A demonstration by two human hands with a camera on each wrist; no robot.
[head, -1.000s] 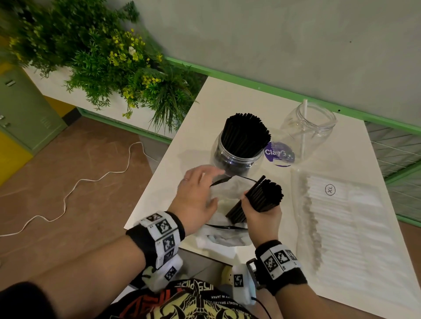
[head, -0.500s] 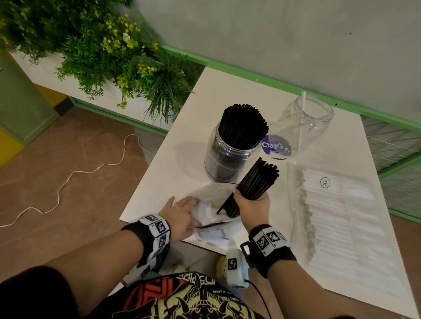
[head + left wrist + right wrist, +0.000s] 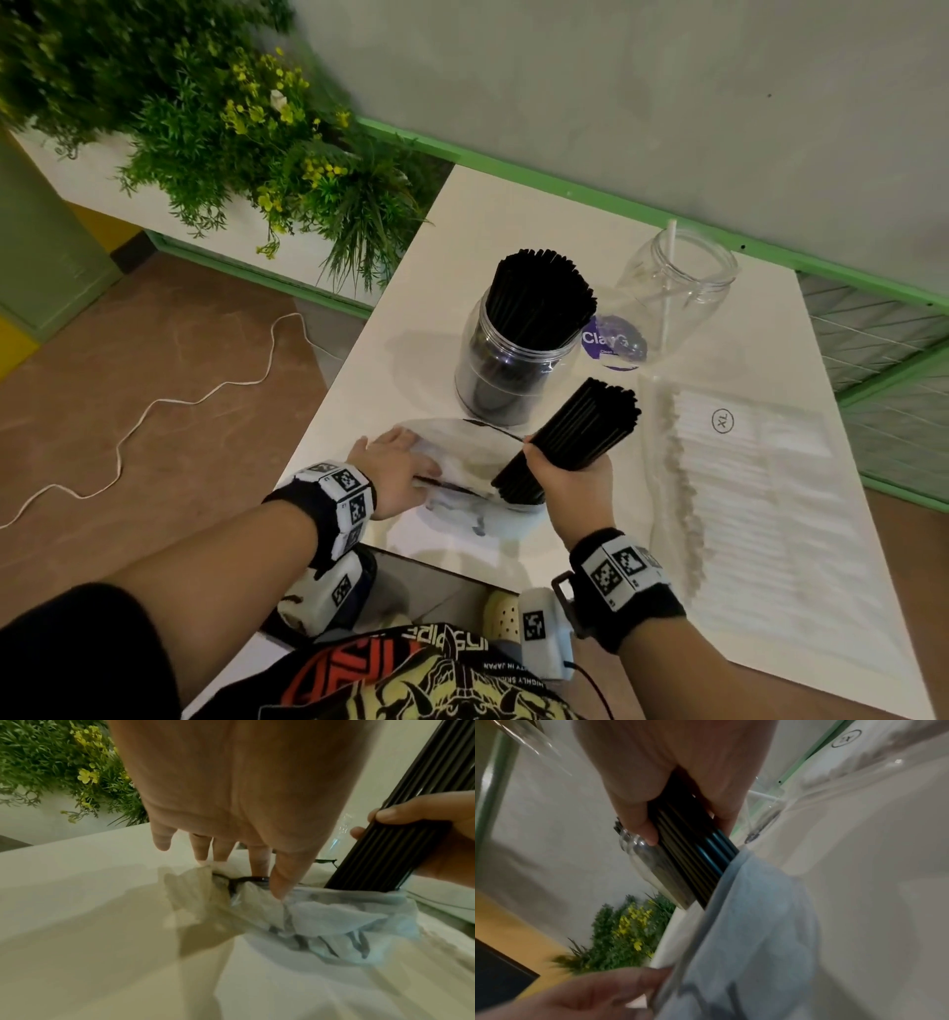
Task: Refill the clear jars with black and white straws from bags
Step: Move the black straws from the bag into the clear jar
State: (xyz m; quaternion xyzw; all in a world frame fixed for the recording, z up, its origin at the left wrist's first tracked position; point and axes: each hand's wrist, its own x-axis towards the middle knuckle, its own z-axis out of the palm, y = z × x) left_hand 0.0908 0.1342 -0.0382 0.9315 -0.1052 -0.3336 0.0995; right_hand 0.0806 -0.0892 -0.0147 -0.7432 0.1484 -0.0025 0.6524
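Room: grey wall [image 3: 616,77] across the top of the head view, green trim along its base, brown floor [image 3: 154,385] at left with a white cord [image 3: 205,395] snaking over it. Planter of green foliage with yellow flowers [image 3: 231,128] fills the upper left.

White counter [image 3: 462,246] runs from centre to lower right.

Bag of white straws [image 3: 760,514], clear plastic, lies flat at right of the counter; circled "XL" mark near its top. That mark also shows upper right in the right wrist view.

Jar of black straws [image 3: 518,349], centre frame, packed full, straws standing above the rim.

Empty-looking clear jar [image 3: 672,288] upper right of it, one white straw [image 3: 667,288] inside. Purple round label [image 3: 613,342] between the jars reads "Cla…", rest unreadable.

Crumpled clear bag [image 3: 462,462] at the counter's near edge, below the full jar.

Hands: right hand [image 3: 570,478] clamped around a bundle of black straws [image 3: 575,437], tilted up-right, lower ends inside the crumpled bag. Left hand [image 3: 395,467] on that bag; thumb and fingers pinching the plastic in the left wrist view.

Shirt at bottom edge: "MADE IN JAPAN", upside down.
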